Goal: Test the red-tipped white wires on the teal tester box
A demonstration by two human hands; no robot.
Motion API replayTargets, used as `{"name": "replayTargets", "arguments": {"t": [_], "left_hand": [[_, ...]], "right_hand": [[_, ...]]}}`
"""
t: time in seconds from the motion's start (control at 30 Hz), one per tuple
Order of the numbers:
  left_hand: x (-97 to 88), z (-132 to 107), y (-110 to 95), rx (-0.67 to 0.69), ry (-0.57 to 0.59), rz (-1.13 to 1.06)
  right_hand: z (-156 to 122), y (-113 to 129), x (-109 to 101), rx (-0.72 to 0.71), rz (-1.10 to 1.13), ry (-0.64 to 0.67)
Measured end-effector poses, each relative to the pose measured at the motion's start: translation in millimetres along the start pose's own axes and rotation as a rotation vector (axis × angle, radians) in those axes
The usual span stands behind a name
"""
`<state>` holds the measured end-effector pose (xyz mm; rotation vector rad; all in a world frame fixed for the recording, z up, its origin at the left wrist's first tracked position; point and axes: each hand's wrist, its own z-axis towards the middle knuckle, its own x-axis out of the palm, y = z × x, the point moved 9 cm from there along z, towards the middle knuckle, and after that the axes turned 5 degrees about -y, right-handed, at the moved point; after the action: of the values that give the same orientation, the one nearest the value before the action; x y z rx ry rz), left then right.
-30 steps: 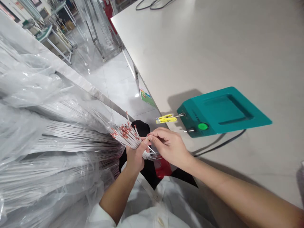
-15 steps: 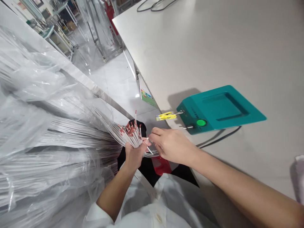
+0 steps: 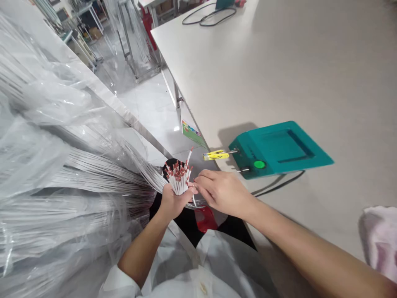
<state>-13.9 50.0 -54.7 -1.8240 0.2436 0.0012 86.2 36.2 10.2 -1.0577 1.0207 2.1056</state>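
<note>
My left hand [image 3: 174,202] is closed round a bundle of white wires [image 3: 180,182] with reddish-brown tips pointing up; one wire stands taller than the others. Close against the left thumb, my right hand [image 3: 221,192] pinches the end of a white wire, its tip mostly hidden by the fingers. A white wire end [image 3: 194,201] hangs just below the two hands. Beyond my right hand, a teal tester box [image 3: 279,149] with a green lit button [image 3: 259,164] sits on the table. A yellow clip [image 3: 216,155] sticks out from its near side, with a bare metal pin [image 3: 243,170] beside it.
Long white wires [image 3: 102,174] under clear plastic sheeting [image 3: 34,140] fill the left side, behind a slanted pale rail [image 3: 136,126]. The pale table [image 3: 310,74] carries a black cable [image 3: 214,18] at the far end and a pinkish-white cloth [image 3: 380,236] at right.
The view has shifted slightly, bringing more of the cloth and the far end of the table into sight. My two hands have come closer together, the right fingers now meeting the left thumb.
</note>
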Motion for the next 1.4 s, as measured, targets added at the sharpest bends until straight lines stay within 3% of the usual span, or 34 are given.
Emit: {"name": "replayTargets", "arguments": {"t": [0.1, 0.23, 0.3, 0.43, 0.53, 0.7, 1.0, 1.4], "left_hand": [[-0.7, 5.6, -1.9, -0.033, -0.044, 0.016], [-2.7, 14.2, 0.9, -0.126, -0.143, -0.064], [1.1, 18.5, -1.7, -0.133, -0.122, -0.109], [9.7, 25.5, -4.8, -0.125, -0.04, -0.124], [15.3, 29.5, -3.5, -0.127, 0.006, -0.152], [19.2, 34.4, -7.0, -0.132, 0.012, -0.24], [25.8, 40.5, -15.1, -0.092, -0.014, -0.311], [23.9, 39.8, -13.8, -0.152, -0.08, -0.156]], "right_hand": [[3.3, 6.2, -13.7, -0.067, -0.228, 0.011], [8.6, -5.9, -65.6, 0.0, -0.395, -0.204], [12.3, -17.3, -78.6, 0.001, -0.534, -0.185], [20.6, -46.9, -59.6, -0.065, -0.627, 0.188], [26.3, -61.7, -48.7, -0.06, -0.579, 0.311], [33.0, -65.8, -38.5, -0.052, -0.452, 0.391], [34.5, -58.3, -34.0, -0.01, -0.456, 0.425], [32.5, -58.9, -38.3, -0.007, -0.454, 0.39]]}}
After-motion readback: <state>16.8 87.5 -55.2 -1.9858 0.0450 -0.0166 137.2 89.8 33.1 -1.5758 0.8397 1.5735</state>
